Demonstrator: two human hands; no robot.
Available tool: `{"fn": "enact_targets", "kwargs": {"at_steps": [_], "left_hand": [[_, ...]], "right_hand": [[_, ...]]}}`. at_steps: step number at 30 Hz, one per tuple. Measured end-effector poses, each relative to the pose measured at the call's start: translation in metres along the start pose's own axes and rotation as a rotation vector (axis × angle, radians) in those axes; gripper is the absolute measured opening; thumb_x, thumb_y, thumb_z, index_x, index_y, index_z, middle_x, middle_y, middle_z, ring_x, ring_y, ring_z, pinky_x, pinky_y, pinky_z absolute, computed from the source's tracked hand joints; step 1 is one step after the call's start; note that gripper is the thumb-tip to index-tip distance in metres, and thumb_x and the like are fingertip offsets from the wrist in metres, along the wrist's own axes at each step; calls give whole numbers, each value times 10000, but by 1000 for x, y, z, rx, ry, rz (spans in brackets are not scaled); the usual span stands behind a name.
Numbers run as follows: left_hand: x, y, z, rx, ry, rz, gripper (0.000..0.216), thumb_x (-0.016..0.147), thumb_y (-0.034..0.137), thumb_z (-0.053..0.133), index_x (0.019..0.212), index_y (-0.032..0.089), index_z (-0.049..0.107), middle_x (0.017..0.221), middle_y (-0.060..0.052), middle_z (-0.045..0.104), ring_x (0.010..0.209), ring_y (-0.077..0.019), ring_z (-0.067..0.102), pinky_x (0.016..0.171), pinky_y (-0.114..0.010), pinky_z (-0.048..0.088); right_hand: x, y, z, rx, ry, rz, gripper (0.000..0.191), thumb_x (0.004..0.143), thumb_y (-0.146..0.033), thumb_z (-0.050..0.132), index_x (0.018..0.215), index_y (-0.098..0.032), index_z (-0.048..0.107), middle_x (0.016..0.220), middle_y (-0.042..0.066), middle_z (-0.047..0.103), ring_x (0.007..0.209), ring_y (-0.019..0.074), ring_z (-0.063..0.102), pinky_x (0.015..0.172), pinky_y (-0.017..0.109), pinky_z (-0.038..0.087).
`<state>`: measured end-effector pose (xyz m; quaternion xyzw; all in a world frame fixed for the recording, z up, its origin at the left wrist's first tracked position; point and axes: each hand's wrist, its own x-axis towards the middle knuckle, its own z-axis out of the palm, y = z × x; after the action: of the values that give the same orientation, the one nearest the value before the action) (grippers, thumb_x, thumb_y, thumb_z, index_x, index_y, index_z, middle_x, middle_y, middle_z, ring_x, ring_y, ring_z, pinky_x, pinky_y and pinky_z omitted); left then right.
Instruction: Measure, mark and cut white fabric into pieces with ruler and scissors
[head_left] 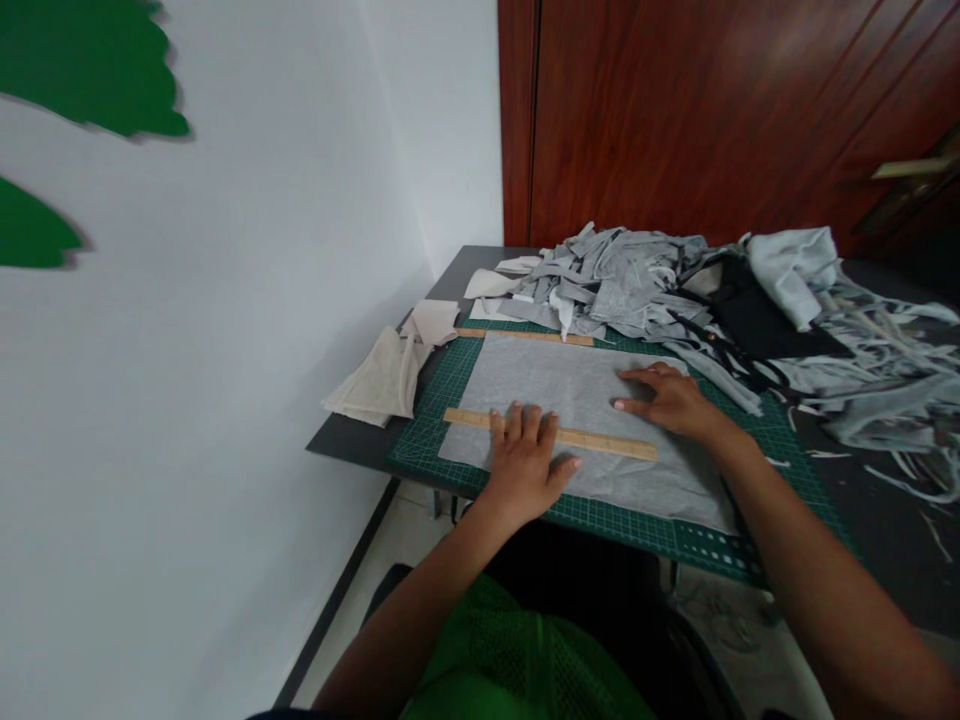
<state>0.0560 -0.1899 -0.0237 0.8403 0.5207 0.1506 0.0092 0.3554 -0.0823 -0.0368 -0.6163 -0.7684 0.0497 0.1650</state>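
Observation:
A piece of grey fabric [555, 380] lies spread on a green cutting mat [442, 390]. Across its lower part runs a wooden ruler [607, 442]. My left hand [523, 460] rests on this ruler and the cloth, fingers spread and pointing away from me. To the right, my right hand [667, 400] is over the fabric, thumb and index finger apart, with nothing visible between them. A second wooden ruler [525, 335] lies along the cloth's far edge, partly covered.
Grey fabric scraps [622, 275] are heaped at the back, beside a black cloth [772, 310] and dark-handled scissors [720, 350]. More strips [892, 370] pile up at right. Folded cream cloth [386, 375] overhangs the left table edge, near the white wall [300, 250].

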Motion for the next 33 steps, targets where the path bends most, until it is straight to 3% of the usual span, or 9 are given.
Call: {"fn": "enact_targets", "kwargs": {"at_steps": [5, 12, 17, 21, 28, 33], "left_hand": [[3, -3, 5, 11, -10, -1, 720, 1011, 676, 381, 1533, 181, 428, 1610, -136, 410, 1539, -406, 236, 1253, -673, 83], [2, -3, 5, 23, -30, -2, 752, 997, 710, 373, 1540, 191, 425, 1626, -130, 398, 1543, -421, 224, 1242, -700, 88], [4, -4, 5, 39, -49, -6, 765, 992, 722, 372, 1545, 196, 420, 1630, -127, 393, 1545, -424, 221, 1237, -709, 98], [5, -5, 3, 51, -59, 11, 812, 971, 752, 389, 1554, 186, 409, 1629, -133, 395, 1546, -423, 224, 1240, -703, 100], [10, -4, 2, 64, -47, 21, 983, 815, 870, 532, 1536, 208, 436, 1617, -158, 407, 1535, -459, 238, 1229, -720, 104], [11, -4, 0, 66, -68, 23, 1015, 790, 884, 551, 1536, 205, 435, 1619, -161, 406, 1534, -466, 238, 1223, -725, 114]], "right_hand": [[1, 6, 0, -8, -19, 42, 625, 832, -645, 673, 1318, -253, 704, 1274, 157, 660, 1134, 374, 642, 983, 566, 497], [1, 5, -4, -2, -50, 23, 685, 818, -673, 684, 1343, -233, 677, 1277, 171, 647, 1168, 380, 627, 1002, 548, 501], [0, 3, -6, -5, -67, 17, 716, 818, -670, 688, 1381, -230, 650, 1364, 187, 607, 1264, 420, 567, 1056, 593, 452], [-3, -4, -13, 4, -113, 27, 847, 760, -708, 731, 1444, -226, 597, 1439, 199, 547, 1341, 458, 490, 1101, 639, 383], [-8, -12, -28, 1, -221, 2, 1038, 640, -744, 811, 1514, -270, 515, 1503, 180, 477, 1375, 445, 436, 1130, 605, 351], [-10, -16, -34, -7, -273, 22, 1075, 634, -730, 819, 1543, -270, 477, 1537, 180, 433, 1401, 446, 398, 1144, 598, 347]]}}
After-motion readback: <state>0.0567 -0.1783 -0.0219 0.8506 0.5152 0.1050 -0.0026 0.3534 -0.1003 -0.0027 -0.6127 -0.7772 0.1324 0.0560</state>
